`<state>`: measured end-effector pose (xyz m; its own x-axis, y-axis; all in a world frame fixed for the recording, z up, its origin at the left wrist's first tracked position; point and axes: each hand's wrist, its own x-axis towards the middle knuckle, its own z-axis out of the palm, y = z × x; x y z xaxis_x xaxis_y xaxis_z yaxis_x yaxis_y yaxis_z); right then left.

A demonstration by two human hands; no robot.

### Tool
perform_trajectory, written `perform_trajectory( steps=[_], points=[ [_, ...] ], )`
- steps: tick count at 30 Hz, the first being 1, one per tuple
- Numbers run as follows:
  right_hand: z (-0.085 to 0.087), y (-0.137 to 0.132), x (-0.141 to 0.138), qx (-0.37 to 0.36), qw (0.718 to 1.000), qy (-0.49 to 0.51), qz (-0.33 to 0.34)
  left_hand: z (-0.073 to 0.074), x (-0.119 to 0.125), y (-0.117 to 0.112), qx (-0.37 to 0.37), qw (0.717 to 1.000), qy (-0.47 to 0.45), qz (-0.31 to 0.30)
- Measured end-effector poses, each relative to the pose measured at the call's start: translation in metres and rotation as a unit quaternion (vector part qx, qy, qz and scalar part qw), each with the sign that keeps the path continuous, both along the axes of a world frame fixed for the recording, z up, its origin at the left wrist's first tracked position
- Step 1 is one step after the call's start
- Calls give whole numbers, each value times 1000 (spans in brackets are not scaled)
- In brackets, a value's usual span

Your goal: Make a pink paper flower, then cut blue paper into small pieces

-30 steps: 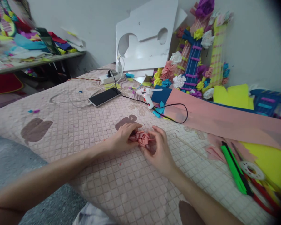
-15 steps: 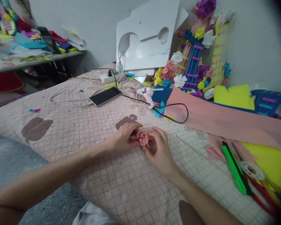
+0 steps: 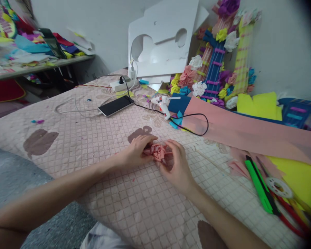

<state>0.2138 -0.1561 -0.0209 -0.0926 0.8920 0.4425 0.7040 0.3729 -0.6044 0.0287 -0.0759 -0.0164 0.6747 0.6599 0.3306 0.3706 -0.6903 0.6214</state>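
Pinching a pink paper flower (image 3: 157,152) from both sides, the left hand (image 3: 136,153) and right hand (image 3: 178,170) close their fingers on it. It rests on the quilted bed cover (image 3: 93,138), with the glue gun (image 3: 162,103) well beyond.

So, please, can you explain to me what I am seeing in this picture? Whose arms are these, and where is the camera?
There is no machine here. The camera sits on a person's head and looks down, so the two arms are that person's own. The left hand and right hand together hold a small pink paper flower close to a quilted pink cover. Farther away lie a phone, a white glue gun, a long pink sheet and a green pen-like tool.
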Motion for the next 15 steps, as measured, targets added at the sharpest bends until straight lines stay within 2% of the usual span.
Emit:
perform_trajectory(
  steps=[15],
  points=[
    [0, -1, 0, -15, 1000, 13, 13, 8, -3, 1, -30, 999, 13, -4]
  ],
)
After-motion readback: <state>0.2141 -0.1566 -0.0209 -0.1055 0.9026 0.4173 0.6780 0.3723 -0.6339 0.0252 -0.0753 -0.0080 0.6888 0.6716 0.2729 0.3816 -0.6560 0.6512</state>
